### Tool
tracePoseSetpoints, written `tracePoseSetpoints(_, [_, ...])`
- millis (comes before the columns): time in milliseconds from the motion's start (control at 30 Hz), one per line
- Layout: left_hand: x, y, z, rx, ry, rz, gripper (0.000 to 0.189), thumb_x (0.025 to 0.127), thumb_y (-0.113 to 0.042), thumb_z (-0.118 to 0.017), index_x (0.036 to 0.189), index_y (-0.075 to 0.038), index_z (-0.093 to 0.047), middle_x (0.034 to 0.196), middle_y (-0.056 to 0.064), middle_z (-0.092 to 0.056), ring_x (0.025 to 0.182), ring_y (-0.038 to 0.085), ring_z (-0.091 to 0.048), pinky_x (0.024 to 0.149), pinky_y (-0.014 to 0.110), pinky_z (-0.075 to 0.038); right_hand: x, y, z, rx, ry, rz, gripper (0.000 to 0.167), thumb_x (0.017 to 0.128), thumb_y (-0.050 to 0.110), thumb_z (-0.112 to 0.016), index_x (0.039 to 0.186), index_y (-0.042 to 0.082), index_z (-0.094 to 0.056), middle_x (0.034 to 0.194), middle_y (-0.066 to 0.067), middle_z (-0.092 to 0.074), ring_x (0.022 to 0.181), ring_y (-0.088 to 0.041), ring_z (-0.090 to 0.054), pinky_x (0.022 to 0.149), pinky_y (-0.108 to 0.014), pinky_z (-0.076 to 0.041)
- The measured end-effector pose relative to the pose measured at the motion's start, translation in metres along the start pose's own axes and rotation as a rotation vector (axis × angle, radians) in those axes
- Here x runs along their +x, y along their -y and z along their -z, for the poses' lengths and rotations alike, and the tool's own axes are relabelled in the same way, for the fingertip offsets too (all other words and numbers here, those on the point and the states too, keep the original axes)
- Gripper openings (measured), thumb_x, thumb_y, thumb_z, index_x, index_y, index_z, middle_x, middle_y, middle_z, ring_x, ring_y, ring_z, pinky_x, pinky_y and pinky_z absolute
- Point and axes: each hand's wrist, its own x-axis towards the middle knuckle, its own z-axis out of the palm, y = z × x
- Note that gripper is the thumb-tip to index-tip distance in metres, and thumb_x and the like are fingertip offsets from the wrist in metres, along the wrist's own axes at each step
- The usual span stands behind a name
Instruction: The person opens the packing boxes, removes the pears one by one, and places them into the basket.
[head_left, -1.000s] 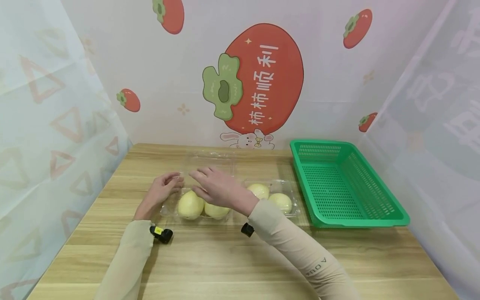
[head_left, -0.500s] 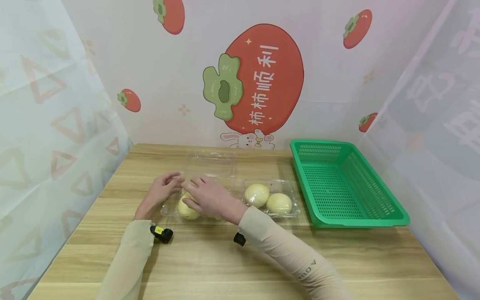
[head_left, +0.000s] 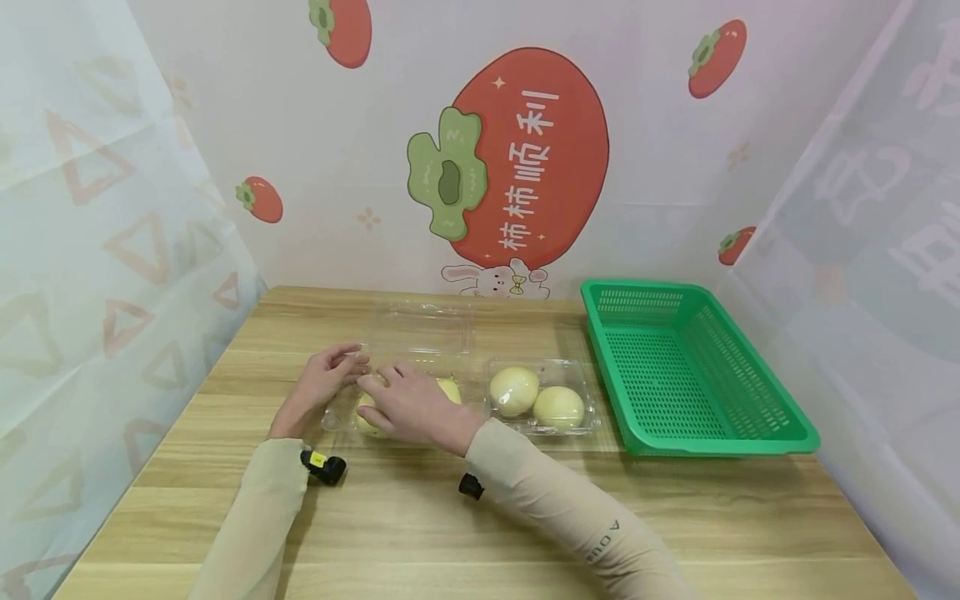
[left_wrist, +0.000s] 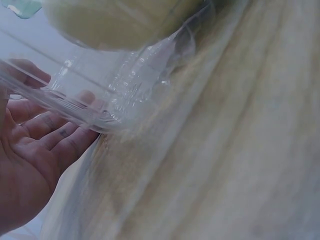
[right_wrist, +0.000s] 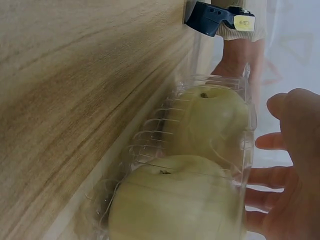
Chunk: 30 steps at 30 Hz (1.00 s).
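Bench [head_left: 525, 521]: wood-grained, with the green basket [head_left: 720, 444] by its right edge.
Clear box [head_left: 341, 417]: left of the bench's middle, its lid [head_left: 420, 329] seemingly folded toward the far edge; probably light, flimsy, slick. I'd hold its rim.
Right hand [head_left: 412, 408]: fingers spread over the box; whether they press, I can't tell.
Left hand [head_left: 322, 383]: fingers loose at the box's left end; only its wrist view shows the palm.
Pale fruits [right_wrist: 172, 200]: likely weighty, easily bruised; right wrist view shows both stem ends.

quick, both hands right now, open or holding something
Left hand: open, fingers relaxed at the side of a clear container.
Right hand: open, fingers extended over the pale fruits in that container.
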Motion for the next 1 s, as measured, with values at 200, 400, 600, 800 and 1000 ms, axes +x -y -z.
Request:
tracePoseSetpoints(200, [0.0, 0.0, 0.0, -0.006, -0.011, 0.004, 0.051, 0.106, -0.026, -0.043, 0.148, 0.002, -0.035, 0.138, 0.031, -0.052, 0.123, 0.041, -0.058, 0.088, 0.019, -0.057, 0.004, 0.002, -0.005, 0.041, 0.034, -0.019, 0.046, 0.104, 0.052, -0.033, 0.135, 0.024, -0.05, 0.134, -0.004, -0.06, 0.123, -0.021, -0.055, 0.106, -0.033, -0.047])
tracePoseSetpoints(400, [0.0, -0.001, -0.001, -0.041, -0.005, 0.013, 0.05, 0.106, -0.026, -0.044, 0.146, 0.003, -0.038, 0.138, 0.031, -0.053, 0.123, 0.039, -0.058, 0.09, 0.022, -0.057, 0.009, 0.008, -0.01, 0.075, 0.087, -0.074, 0.053, 0.103, 0.057, -0.026, 0.138, 0.025, -0.048, 0.139, -0.007, -0.057, 0.131, -0.025, -0.051, 0.104, -0.038, -0.051])
tracePoseSetpoints(600, [0.001, -0.002, -0.001, -0.017, -0.008, 0.002, 0.048, 0.106, -0.023, -0.045, 0.144, 0.005, -0.039, 0.136, 0.032, -0.053, 0.122, 0.04, -0.059, 0.09, 0.024, -0.058, 0.012, 0.01, -0.012, 0.094, 0.13, -0.131, 0.05, 0.103, 0.056, -0.025, 0.137, 0.027, -0.048, 0.144, -0.007, -0.053, 0.131, -0.028, -0.051, 0.089, -0.041, -0.059])
tracePoseSetpoints(800, [0.0, -0.003, -0.002, -0.013, -0.016, 0.021, 0.048, 0.106, -0.026, -0.044, 0.144, 0.003, -0.04, 0.136, 0.03, -0.054, 0.121, 0.038, -0.059, 0.089, 0.022, -0.058, 0.017, 0.008, -0.012, 0.114, 0.169, -0.148, 0.054, 0.102, 0.059, -0.023, 0.134, 0.026, -0.052, 0.144, -0.008, -0.053, 0.13, -0.03, -0.053, 0.092, -0.043, -0.058])
tracePoseSetpoints(1000, [0.0, -0.003, -0.001, 0.009, -0.015, 0.029, 0.049, 0.106, -0.027, -0.044, 0.145, 0.002, -0.041, 0.137, 0.028, -0.054, 0.122, 0.04, -0.058, 0.092, 0.027, -0.058, 0.022, 0.006, -0.014, 0.117, 0.212, -0.158, 0.063, 0.099, 0.066, -0.027, 0.144, 0.027, -0.047, 0.147, -0.006, -0.052, 0.13, -0.028, -0.054, 0.094, -0.042, -0.058])
